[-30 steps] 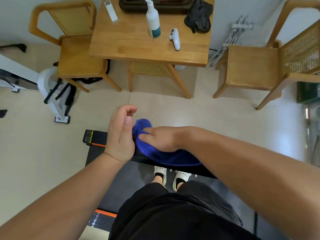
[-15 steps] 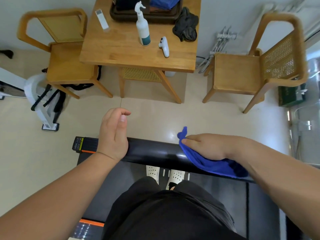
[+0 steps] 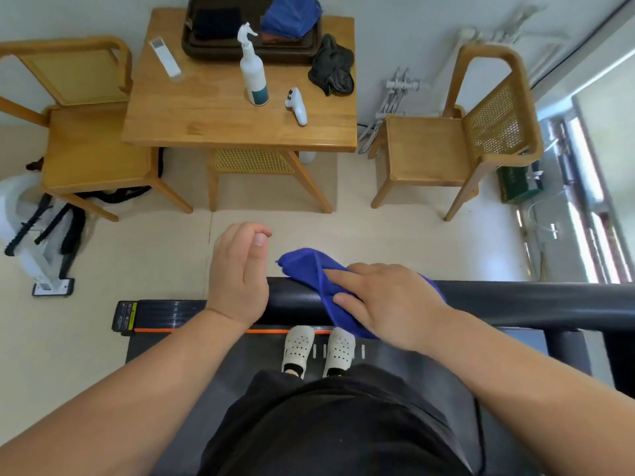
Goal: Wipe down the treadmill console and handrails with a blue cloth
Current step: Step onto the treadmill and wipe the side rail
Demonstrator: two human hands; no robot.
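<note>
Change noted: the blue cloth (image 3: 305,269) has come back along the black handrail (image 3: 515,300). Half a second ago it sat out toward the right part of the bar, well apart from the left hand. A second ago it was tucked up against that hand, and now it lies near it again with a short bare stretch of bar between. That reads as back-and-forth strokes. My judgement is that the middle of the front rail is getting repeated passes, while the long right run of the bar, and any console, look still to be done. No console is clearly in view from here.

Right hand (image 3: 388,300): laid flat on top of the cloth, fingers mostly straight and spread, pressing it down onto the rail. It pushes rather than bunches the fabric. One corner of cloth pokes out ahead of the bar, and the rest drapes over its near side.

Left hand (image 3: 240,273): heel resting at the left end of the rail, fingers loosely curled forward, thumb up, holding nothing. The hands are apart, with only the right one on the cloth.

Also there: the person stands on the treadmill belt (image 3: 154,348). A spray bottle (image 3: 254,73) stands on the wooden surface (image 3: 223,125) beyond, untouched.
</note>
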